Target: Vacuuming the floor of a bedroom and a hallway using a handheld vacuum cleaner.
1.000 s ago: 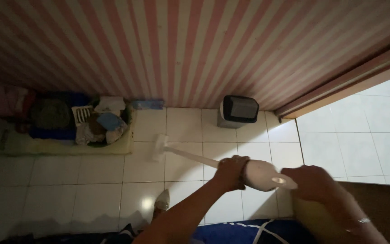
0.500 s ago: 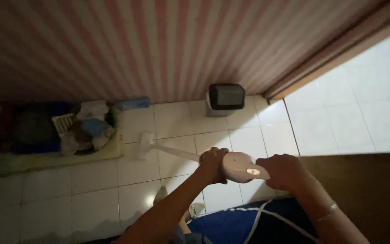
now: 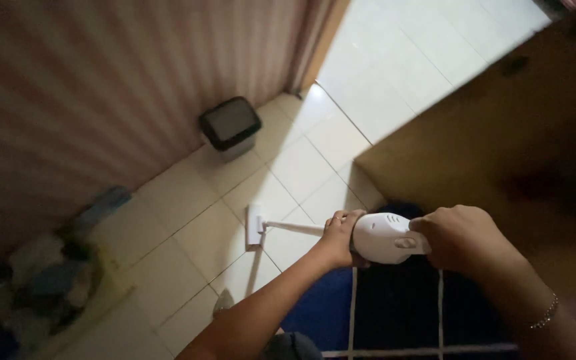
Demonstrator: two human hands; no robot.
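We grip a white handheld vacuum [image 3: 385,238] with both hands: our left hand [image 3: 339,235] is clenched around its neck and our right hand [image 3: 458,237] around the rear handle. Its slim tube reaches down to the nozzle head [image 3: 255,225] resting on the tiled floor [image 3: 188,213], well apart from the dark bin [image 3: 230,124] by the striped wall [image 3: 88,87].

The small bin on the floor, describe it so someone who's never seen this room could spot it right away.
Follow the striped wall toward the doorway. On the pale floor tiles at its foot stands the bin, short of the corner. It is the only dark, boxy thing there, with a grey lid, apart from the clutter pile.
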